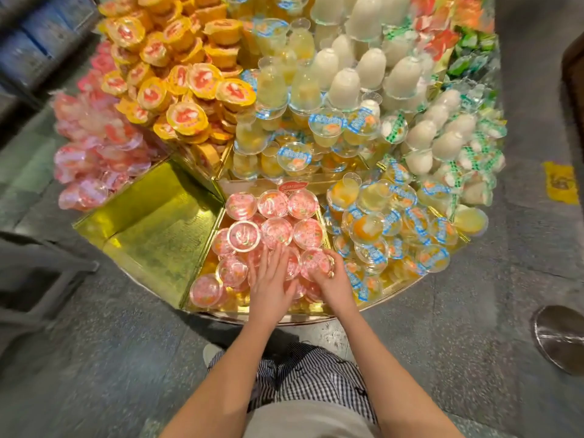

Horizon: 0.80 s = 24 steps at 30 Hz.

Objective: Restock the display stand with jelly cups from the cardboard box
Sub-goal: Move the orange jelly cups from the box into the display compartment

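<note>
Settling pink jelly cups [275,230] in the display stand's [151,235] front tray: left hand [271,281] flat on the pile, right hand [333,281] curled round one cup [316,263]. Probably light, slick, thin-walled; grip by the rim.

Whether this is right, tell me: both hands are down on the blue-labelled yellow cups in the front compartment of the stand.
Wrong cups. The head view shows the left hand and right hand down on the pink jelly cups in the front compartment of the stand; the blue-labelled yellow cups fill the compartment to the right.
</note>
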Available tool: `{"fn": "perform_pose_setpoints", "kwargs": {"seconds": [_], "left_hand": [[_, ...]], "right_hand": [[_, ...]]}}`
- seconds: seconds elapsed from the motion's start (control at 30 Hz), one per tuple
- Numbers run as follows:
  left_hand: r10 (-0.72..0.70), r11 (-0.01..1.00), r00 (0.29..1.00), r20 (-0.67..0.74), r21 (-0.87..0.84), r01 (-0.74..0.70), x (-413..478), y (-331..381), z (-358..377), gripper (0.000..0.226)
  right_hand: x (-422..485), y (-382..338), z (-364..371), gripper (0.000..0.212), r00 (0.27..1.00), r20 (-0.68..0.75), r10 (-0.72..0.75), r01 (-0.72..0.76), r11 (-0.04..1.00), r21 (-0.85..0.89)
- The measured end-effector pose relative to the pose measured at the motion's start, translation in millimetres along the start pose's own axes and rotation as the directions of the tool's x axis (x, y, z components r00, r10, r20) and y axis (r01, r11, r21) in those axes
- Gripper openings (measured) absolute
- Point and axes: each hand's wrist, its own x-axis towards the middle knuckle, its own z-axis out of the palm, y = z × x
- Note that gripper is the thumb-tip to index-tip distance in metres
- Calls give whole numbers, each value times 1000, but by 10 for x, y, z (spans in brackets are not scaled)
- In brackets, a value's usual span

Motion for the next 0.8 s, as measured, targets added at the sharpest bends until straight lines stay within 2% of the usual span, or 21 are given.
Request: {"fn": "perform_pose_setpoints", "kwargs": {"seconds": [0.17, 0.27, 0.33, 0.43, 0.53, 0.8], "left_hand": [[-15, 998, 997, 71, -56, 19, -46, -28, -44, 73], [-22, 993, 995, 94, -114, 32, -37, -25, -120, 65], [-17, 991, 997, 80, -130, 27, -52, -12, -174, 62], [8, 985, 999, 37, -170, -2, -84, -32, -263, 61], [-32, 973, 999, -5, -227, 30, -107, -110, -401, 62], [-131, 964, 974, -184, -253, 82, -433, -847, -858, 65]], "right_hand": [[-6, 11, 9, 50, 998, -53, 31, -33, 999, -36], [-25, 5, 56, 53, 994, -107, -37, 19, 987, -158], [-62, -7, 93, 55, 984, -158, -86, 45, 967, -249], [-89, -9, 150, 57, 949, -289, -129, 5, 919, -394], [-155, -83, 229, 54, 909, -370, -193, -6, 881, -473], [-463, -308, 1046, 47, 883, -272, -382, 177, 808, -561]]}}
